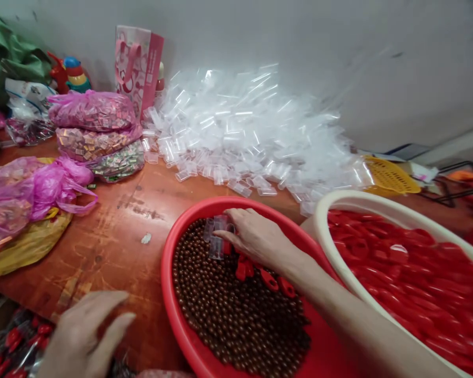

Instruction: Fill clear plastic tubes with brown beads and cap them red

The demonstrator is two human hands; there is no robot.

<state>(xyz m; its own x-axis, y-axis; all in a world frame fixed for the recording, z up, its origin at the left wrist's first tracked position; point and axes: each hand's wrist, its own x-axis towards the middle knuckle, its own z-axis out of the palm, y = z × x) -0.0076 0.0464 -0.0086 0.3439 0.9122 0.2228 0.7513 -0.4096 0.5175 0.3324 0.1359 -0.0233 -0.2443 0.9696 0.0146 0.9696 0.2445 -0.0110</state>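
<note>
My right hand point(256, 236) reaches into a red basin point(169, 283) filled with small brown balls point(228, 310). Its fingers are closed on several clear plastic tubes point(217, 237). A few red caps point(260, 273) lie on the balls just under the wrist. My left hand point(84, 336) hovers low at the table's front edge, fingers loosely apart, holding nothing that I can see.
A white basin point(339, 202) full of red caps point(413, 278) stands at the right. A big heap of clear tubes point(244, 131) lies against the wall. Pink bags of wrapped sweets point(90, 113) sit at the left, a yellow basket point(390, 176) at the far right.
</note>
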